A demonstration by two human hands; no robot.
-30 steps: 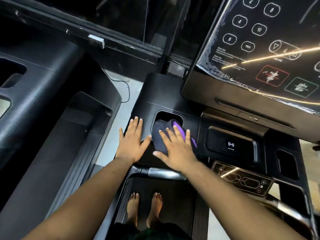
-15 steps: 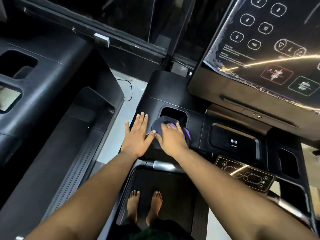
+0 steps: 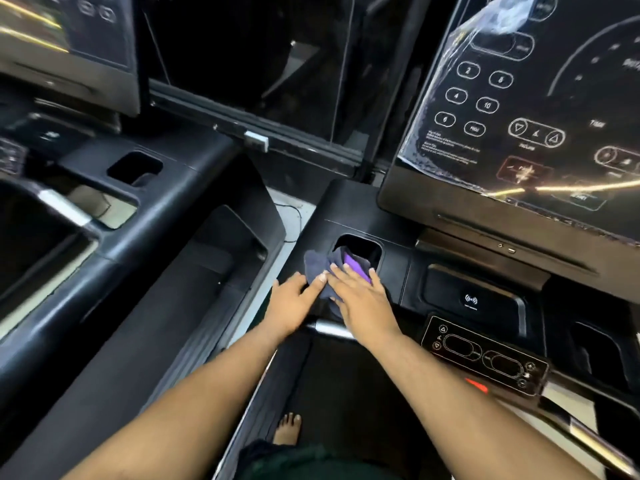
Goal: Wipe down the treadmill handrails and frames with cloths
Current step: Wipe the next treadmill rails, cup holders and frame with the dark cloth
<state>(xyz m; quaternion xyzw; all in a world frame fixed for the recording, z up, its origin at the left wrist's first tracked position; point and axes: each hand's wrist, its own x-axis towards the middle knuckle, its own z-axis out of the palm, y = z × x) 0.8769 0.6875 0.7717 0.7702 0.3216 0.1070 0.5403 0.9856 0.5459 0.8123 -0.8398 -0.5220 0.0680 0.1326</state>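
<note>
A dark grey and purple cloth lies bunched at the front lip of the cup holder recess on the treadmill's black console frame. My right hand presses flat on the cloth with straight fingers. My left hand rests on the frame just to the left, its fingertips touching the cloth's edge. The silver handrail runs below both wrists, partly hidden by them.
The console screen under plastic film stands at the upper right. A wireless charging pad and a control panel lie right of my hands. A second treadmill stands on the left. My bare foot is on the belt.
The view has tilted up and left. My right hand has flattened over the cloth and drawn it back from the recess. My left hand has slid right until it touches the cloth.
</note>
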